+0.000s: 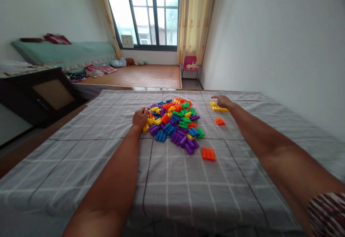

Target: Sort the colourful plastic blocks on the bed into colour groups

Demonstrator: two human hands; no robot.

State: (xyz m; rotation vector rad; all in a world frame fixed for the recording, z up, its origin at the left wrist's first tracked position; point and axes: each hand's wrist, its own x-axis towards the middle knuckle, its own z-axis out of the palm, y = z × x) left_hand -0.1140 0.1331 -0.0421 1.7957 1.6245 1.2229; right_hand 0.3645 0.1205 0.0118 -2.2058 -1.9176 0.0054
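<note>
A heap of colourful plastic pieces, with a purple cluster (178,139) at its front, lies on the grey checked cloth (172,190). My left hand (140,118) rests at the heap's left edge beside yellow pieces, its fingers curled; what they hold, if anything, is hidden. Over on the right, my right hand (221,100) is at a yellow row of pieces (219,108), index finger stretched out and the other fingers partly hidden. Nearer me on that side are a small orange piece (220,121) and a larger orange piece (208,154).
Behind the table is a low platform with a brown mat (151,74) and some clothes (99,70). A dark cabinet (51,93) stands at the left. Near the curtain is a pink chair (190,61) with a soft toy. A white wall runs along the right.
</note>
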